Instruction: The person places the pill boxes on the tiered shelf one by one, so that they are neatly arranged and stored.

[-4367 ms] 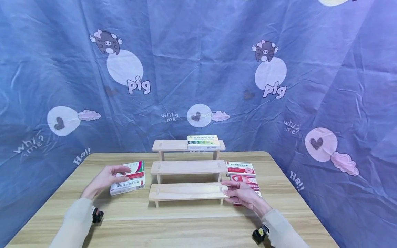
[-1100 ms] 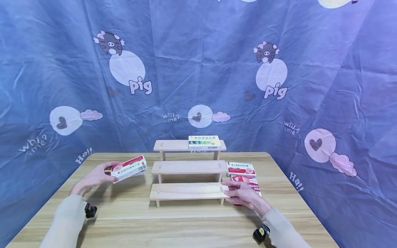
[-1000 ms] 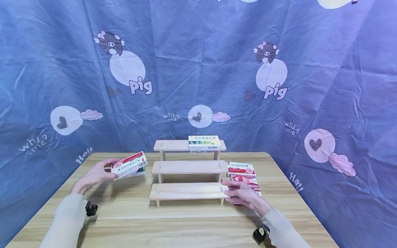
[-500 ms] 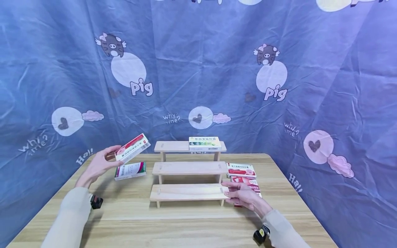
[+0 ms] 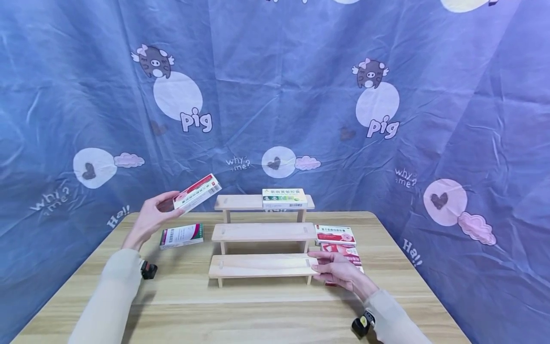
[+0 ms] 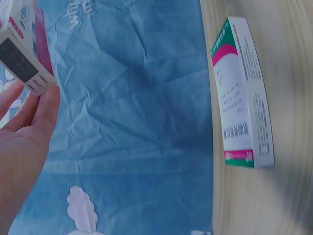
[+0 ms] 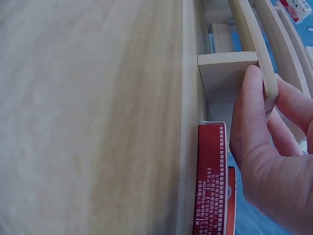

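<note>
Left hand (image 5: pixel 151 216) grips a red-white box (image 5: pixel 197 193), tilted in the air left of the rack's far top shelf (image 5: pixel 238 203); a green-white box (image 5: pixel 182 235) lies on the table (image 5: pixel 258 320) at left. Right hand (image 5: pixel 338 271) pinches the near shelf's (image 5: pixel 259 265) right end, beside red boxes (image 5: pixel 335 235)

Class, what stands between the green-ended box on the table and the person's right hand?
The head view shows the wooden stand, its bottom step gripped by that hand.
</note>
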Available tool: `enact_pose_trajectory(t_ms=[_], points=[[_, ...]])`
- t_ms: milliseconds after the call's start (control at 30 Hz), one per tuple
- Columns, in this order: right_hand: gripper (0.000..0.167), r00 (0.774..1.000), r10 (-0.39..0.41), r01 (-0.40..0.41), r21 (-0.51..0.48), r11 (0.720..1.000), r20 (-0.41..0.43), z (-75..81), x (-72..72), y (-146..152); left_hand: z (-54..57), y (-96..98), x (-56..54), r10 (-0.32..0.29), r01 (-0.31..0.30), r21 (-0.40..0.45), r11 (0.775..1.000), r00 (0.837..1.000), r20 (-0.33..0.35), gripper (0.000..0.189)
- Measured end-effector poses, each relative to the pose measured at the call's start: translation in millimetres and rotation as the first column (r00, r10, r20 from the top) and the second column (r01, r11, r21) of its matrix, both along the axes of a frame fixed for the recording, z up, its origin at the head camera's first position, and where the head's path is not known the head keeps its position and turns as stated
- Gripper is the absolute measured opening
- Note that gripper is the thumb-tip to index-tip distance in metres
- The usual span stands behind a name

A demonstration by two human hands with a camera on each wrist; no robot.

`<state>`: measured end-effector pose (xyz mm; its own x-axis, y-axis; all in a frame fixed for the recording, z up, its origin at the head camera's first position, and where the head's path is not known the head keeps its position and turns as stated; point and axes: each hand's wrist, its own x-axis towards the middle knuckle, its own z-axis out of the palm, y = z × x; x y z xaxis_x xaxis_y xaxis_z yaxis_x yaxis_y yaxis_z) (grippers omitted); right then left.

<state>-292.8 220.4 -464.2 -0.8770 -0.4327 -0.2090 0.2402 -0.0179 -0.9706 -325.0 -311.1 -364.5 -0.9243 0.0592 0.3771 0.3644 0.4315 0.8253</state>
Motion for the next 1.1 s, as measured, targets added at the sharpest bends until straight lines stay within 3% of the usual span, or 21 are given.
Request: enact_pose_trajectory(t_ms=[400, 1100], points=[[0.054, 1.0, 0.0, 0.0, -0.007, 1.0, 0.001, -2.8, 0.2, 0, -8.7, 22.3, -9.8, -0.045, 0.044, 0.036, 0.998, 0.999, 0.021, 0.067], [0.053, 1.0, 0.002, -0.002, -0.002, 1.0, -0.007, -2.8, -0.7, 0, 1.2, 58.4, -23.9, -0.179, 0.179, 0.043, 0.983, 0.984, 0.0, 0.08]])
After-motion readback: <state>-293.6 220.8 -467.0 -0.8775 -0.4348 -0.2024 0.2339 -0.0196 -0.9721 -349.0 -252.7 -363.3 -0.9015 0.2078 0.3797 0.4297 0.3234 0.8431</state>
